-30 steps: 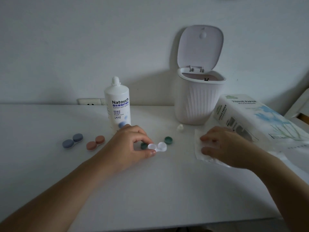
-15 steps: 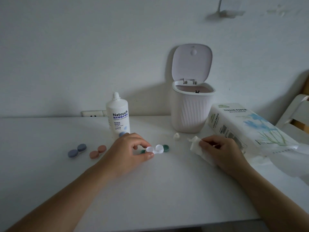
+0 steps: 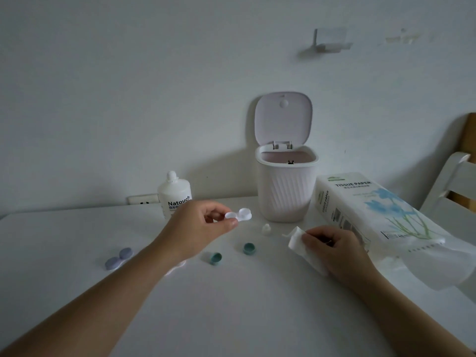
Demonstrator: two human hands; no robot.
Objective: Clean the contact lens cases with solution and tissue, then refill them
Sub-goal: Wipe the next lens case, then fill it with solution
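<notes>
At the frame's centre the left hand (image 3: 203, 228) pinches one end of the white lens case (image 3: 238, 215) between thumb and curled fingers, holding it raised off the table (image 3: 231, 305) in front of the open bin (image 3: 286, 191). Right of centre the right hand (image 3: 334, 251) curls round a folded tissue (image 3: 296, 238), gripping it near the tissue pack (image 3: 373, 210). Two teal caps (image 3: 215, 258) lie on the table between and below the hands; the solution bottle (image 3: 173, 195) stands behind the left hand.
</notes>
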